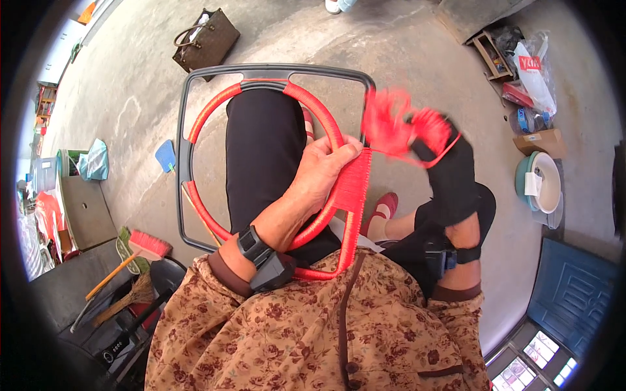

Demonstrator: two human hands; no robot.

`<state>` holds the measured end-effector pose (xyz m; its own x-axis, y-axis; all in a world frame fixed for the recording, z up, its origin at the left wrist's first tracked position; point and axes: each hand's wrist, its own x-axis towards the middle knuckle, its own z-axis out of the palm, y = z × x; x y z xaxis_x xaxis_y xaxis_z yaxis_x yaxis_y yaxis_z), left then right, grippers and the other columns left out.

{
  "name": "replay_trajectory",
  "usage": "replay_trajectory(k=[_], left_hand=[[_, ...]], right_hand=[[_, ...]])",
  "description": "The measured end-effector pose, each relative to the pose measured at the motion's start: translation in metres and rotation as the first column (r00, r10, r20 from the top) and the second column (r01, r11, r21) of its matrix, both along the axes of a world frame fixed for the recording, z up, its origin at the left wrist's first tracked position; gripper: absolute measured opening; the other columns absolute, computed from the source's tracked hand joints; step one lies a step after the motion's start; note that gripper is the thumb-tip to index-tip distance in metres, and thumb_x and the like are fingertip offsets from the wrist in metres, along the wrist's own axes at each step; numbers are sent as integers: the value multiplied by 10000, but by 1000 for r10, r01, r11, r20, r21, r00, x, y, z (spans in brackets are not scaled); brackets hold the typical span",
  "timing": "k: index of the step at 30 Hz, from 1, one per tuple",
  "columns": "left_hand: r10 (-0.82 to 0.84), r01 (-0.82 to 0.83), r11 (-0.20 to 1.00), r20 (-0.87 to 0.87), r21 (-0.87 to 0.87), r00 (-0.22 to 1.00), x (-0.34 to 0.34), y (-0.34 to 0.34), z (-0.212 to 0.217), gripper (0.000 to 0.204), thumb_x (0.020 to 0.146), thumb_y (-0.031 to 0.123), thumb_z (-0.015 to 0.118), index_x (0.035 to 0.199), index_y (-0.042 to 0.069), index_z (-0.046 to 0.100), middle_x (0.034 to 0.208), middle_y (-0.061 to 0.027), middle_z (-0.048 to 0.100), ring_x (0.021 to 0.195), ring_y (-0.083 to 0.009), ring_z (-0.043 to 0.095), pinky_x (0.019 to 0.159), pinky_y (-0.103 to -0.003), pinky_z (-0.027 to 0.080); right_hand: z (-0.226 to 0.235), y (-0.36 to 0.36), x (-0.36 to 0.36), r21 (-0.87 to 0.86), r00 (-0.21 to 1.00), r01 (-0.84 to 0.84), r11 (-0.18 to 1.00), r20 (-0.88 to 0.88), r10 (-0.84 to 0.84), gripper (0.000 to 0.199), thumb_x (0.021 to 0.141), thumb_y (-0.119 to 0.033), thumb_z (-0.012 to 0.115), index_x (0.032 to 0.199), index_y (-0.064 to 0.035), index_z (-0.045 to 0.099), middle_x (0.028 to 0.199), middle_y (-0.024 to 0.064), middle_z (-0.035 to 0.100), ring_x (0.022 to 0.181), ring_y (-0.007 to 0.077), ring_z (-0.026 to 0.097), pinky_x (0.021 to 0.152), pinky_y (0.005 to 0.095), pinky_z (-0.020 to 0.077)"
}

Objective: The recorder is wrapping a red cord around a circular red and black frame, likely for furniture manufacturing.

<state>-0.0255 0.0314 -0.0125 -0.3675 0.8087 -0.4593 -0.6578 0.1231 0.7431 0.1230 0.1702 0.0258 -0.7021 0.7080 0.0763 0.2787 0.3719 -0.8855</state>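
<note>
A black plastic square frame [182, 163] with a round ring inside rests across my lap. Glossy red cord [212, 112] wraps most of the ring, and bare black shows at its top and left. At the right side, a flat band of tightly wound red cord [353, 186] joins ring and frame. My left hand [319, 171] is closed over the ring and this band, its thumb pressing at the band's top. My right hand [433, 137], in a black glove, grips a loose red cord bundle [389, 120] right of the frame. Motion smears the bundle and fingers; one strand leads to the band.
A brown handbag [218, 39] sits on the concrete floor ahead. To the left are a blue dustpan [165, 156], a red-bristled broom [149, 245] and a cabinet [91, 215]. Basins [544, 179], a cardboard box [544, 143] and plastic bags [535, 75] line the right wall.
</note>
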Motion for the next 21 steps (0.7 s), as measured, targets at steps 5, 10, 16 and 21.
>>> replay_trajectory(k=[5, 10, 16, 21], left_hand=[[-5, 4, 1000, 43, 12, 999, 2, 3, 10, 115, 875, 172, 637, 860, 59, 621, 722, 6, 604, 603, -78, 555, 552, -236, 462], [-17, 17, 1000, 78, -1, 997, 4, 3, 12, 115, 880, 176, 634, 879, 64, 608, 743, 1, 611, 608, -78, 560, 547, -238, 464], [-17, 16, 999, -30, -40, 999, 10, 5, 10, 131, 874, 172, 650, 884, 51, 601, 757, -17, 627, 625, -82, 576, 565, -226, 476], [0, 2, 1000, -133, 18, 991, 10, 6, 4, 179, 868, 155, 661, 974, 35, 579, 838, -43, 646, 685, -87, 601, 623, -237, 505]], right_hand=[[-2, 21, 83, -19, 899, 180, 983, 408, -157, 331, 864, -112, 570, 1182, -21, 582, 963, 70, 658, 795, 123, 605, 718, 264, 488], [-2, 12, 76, -283, 970, 207, 937, 185, -158, 348, 861, -104, 575, 1198, -18, 565, 946, 52, 654, 773, 126, 596, 714, 272, 488], [-5, -18, 45, -636, 949, 109, 764, -161, -270, 376, 857, -92, 583, 1222, -14, 539, 922, 24, 649, 742, 131, 582, 707, 283, 489], [-34, -31, 3, -803, 977, -101, 588, -193, -96, 224, 869, -142, 637, 1047, -10, 604, 767, 45, 614, 669, 117, 583, 640, 278, 491]])
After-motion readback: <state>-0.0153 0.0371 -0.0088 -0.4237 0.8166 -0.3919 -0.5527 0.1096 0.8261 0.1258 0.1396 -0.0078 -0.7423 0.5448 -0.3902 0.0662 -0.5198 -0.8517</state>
